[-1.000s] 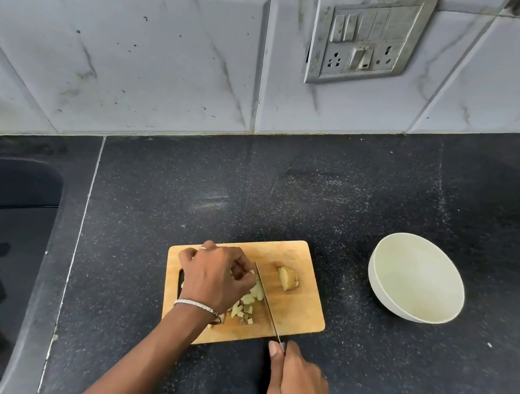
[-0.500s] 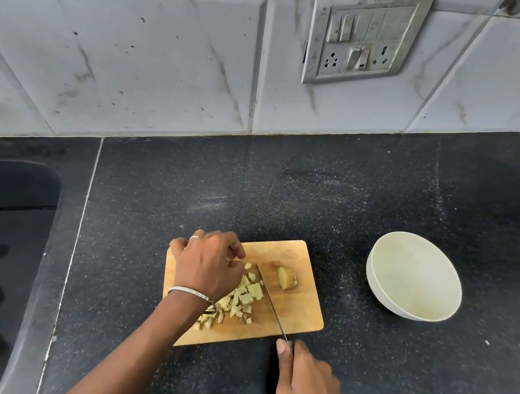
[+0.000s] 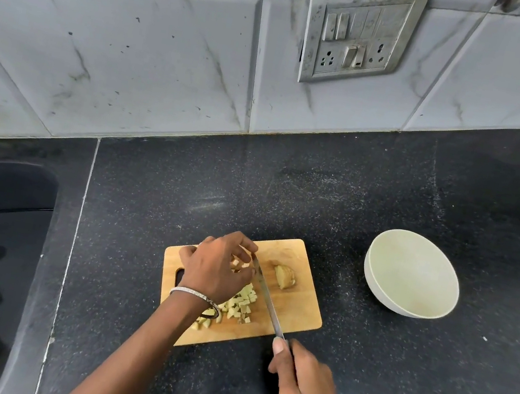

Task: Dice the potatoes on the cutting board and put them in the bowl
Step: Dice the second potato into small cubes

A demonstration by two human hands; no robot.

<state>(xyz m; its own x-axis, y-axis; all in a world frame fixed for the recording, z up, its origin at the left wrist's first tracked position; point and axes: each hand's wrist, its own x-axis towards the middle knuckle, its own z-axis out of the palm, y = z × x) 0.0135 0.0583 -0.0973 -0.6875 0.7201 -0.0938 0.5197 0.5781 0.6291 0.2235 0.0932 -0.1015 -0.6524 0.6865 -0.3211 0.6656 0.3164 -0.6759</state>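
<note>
Wooden rectangular cutting board (image 3: 297, 311) carried pale diced potato cubes (image 3: 241, 304) and a yellowish uncut potato piece (image 3: 284, 277) (right of the blade). Left hand (image 3: 220, 268) curled over a pale potato chunk (image 3: 237, 264); right hand (image 3: 304, 388) gripped the steel-bladed knife (image 3: 267, 302). White round bowl (image 3: 411, 275) stood apart.

Knife (image 3: 267, 302) handle buried in right hand (image 3: 302, 381). Potato piece (image 3: 237, 264) under left hand (image 3: 218, 269) mostly hidden. Sink (image 3: 10, 187) cut by left edge.

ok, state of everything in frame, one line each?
Cutting board: flat on counter.
Diced potato: piled on board, left of blade.
Potato chunk: not yet diced, right of blade.
Potato strips: held by left hand, against blade.
Knife: gripped by right hand, blade on board.
Bowl: upright, empty, on counter.
</note>
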